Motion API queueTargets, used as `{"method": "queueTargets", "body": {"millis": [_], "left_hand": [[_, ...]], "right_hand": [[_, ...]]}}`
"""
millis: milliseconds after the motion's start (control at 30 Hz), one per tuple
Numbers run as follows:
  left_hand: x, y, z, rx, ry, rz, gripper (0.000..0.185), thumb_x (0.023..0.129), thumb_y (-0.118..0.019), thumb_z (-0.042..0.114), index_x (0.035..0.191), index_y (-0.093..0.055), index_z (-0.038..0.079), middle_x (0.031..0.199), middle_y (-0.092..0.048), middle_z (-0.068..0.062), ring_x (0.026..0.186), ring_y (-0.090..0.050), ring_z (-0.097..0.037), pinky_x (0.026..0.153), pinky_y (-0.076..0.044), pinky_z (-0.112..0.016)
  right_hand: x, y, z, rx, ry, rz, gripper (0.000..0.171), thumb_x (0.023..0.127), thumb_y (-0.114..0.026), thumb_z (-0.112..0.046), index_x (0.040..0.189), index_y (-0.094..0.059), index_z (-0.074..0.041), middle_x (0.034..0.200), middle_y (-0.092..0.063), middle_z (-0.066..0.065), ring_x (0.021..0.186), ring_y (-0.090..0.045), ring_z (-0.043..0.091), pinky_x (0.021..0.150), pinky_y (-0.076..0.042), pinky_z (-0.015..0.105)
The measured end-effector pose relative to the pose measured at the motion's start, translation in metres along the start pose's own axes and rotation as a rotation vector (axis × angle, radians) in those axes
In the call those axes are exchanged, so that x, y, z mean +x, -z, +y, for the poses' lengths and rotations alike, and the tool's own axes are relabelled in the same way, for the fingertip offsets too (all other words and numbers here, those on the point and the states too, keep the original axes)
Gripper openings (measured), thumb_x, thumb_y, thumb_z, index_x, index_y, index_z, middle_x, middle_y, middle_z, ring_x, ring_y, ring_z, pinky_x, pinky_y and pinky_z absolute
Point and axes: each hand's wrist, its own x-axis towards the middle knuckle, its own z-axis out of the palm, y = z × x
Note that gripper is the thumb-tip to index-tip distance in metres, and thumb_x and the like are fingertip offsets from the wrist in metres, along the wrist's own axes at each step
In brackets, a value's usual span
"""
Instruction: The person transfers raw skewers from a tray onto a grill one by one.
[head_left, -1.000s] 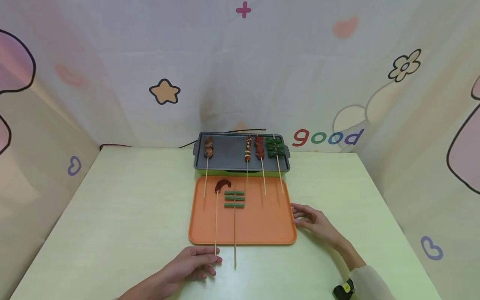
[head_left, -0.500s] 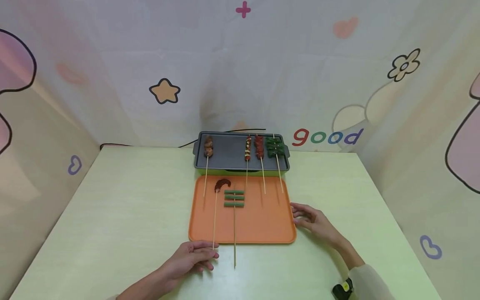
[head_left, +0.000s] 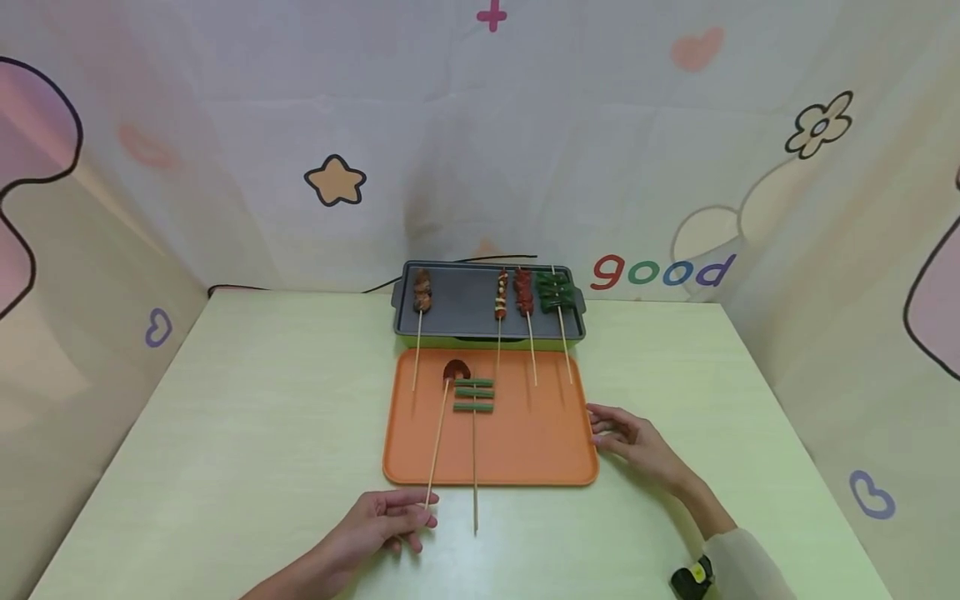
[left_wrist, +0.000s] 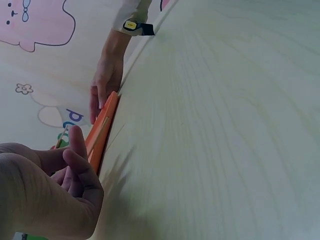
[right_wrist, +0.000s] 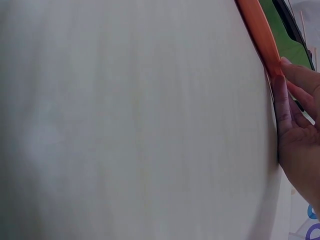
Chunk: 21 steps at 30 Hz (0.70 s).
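Observation:
My left hand (head_left: 378, 529) pinches the lower end of a bamboo skewer (head_left: 438, 437) with a curled reddish-brown food piece (head_left: 452, 368) on its tip. That tip is over the far left part of the orange tray (head_left: 540, 442), right at a green vegetable skewer (head_left: 474, 395) lying with its stick past the tray's front edge. In the left wrist view the left hand's (left_wrist: 65, 180) finger and thumb close on the stick. My right hand (head_left: 637, 450) touches the tray's right edge with relaxed fingers; the right wrist view has its thumb and fingertips (right_wrist: 281, 82) against the rim.
Behind the tray stands a grill pan (head_left: 461, 304) on a green base. A brown meat skewer (head_left: 422, 292) lies at its left. At its right are a mixed skewer (head_left: 501, 293), a red meat skewer (head_left: 523, 292) and a green leafy skewer (head_left: 555, 292), their sticks overhanging the tray.
The curled piece on its skewer has swung right, toward the green vegetable skewer, and the held stick now leans. My right hand stays at the tray's edge.

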Motion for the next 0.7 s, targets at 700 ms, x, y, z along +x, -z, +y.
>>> {"method": "queueTargets", "body": {"millis": [700], "left_hand": [[0.014, -0.008, 0.023, -0.028, -0.073, -0.013, 0.056, 0.1, -0.065, 0.034, 0.148, -0.053, 0.006, 0.113, -0.072, 0.004, 0.08, -0.064, -0.008, 0.073, -0.042, -0.023]], "right_hand": [[0.0, -0.001, -0.002, -0.005, -0.011, -0.002, 0.054, 0.099, -0.062, 0.0, 0.148, -0.043, 0.012, 0.134, -0.053, 0.039, 0.109, -0.063, -0.004, 0.092, -0.051, 0.013]]}}
